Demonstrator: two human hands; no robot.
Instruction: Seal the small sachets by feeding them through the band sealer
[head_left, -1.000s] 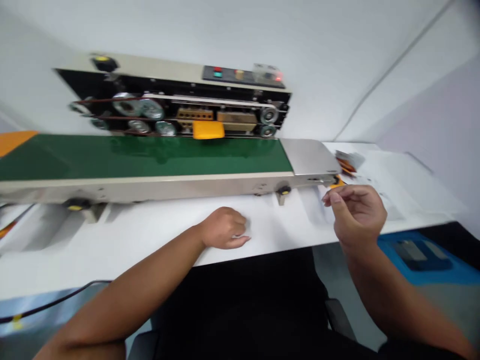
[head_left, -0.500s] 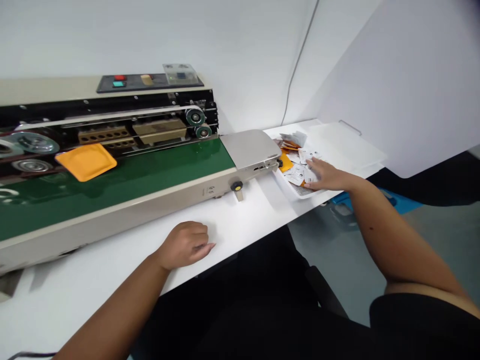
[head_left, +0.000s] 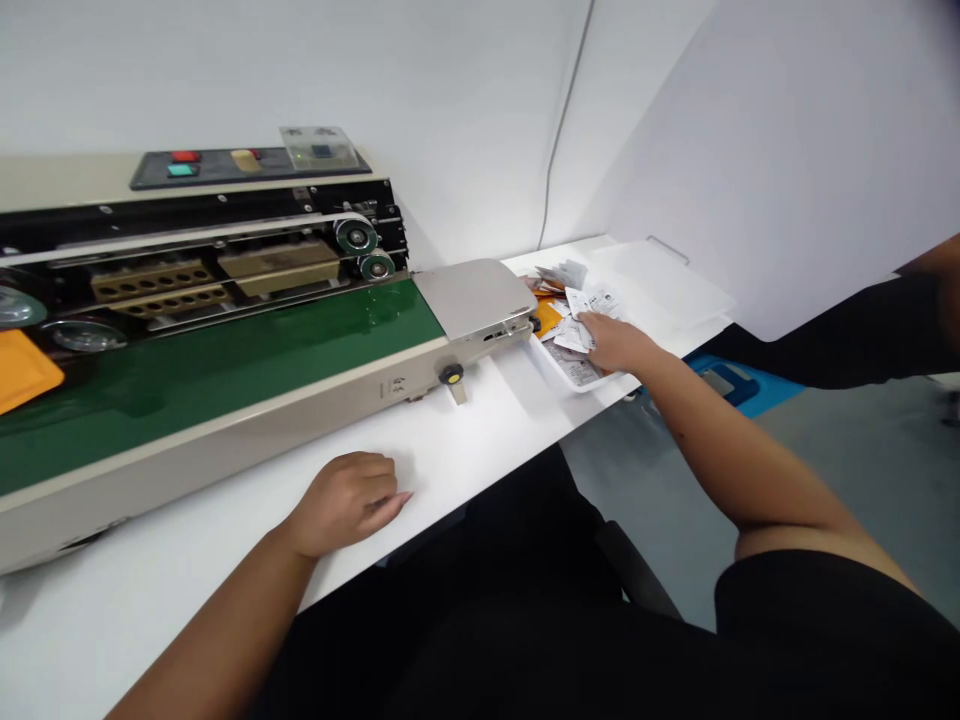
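Observation:
My right hand point(head_left: 616, 343) is in the white tray point(head_left: 559, 382) at the table's right end, its fingers closed round some white printed sachets point(head_left: 581, 302). More sachets lie heaped there, with an orange packet point(head_left: 547, 318) among them. My left hand point(head_left: 346, 503) rests on the white table in a loose fist, thumb out, with nothing visible in it. Behind it stands a band sealing machine point(head_left: 337, 400) with a green conveyor belt point(head_left: 300, 355). An orange packet point(head_left: 26, 370) lies on the belt at the far left, cut off by the picture's edge.
A flat translucent lid or sheet point(head_left: 667, 285) lies on the table beyond the tray. The machine's metal end plate point(head_left: 480, 295) reaches close to the tray. Another person's dark sleeve point(head_left: 832, 325) shows at the right. A blue object point(head_left: 735, 380) is below the table.
The orange packet has travelled left along the belt. My right hand has closed on sachets in the tray. My left hand stays put. Another person's arm has appeared at the right.

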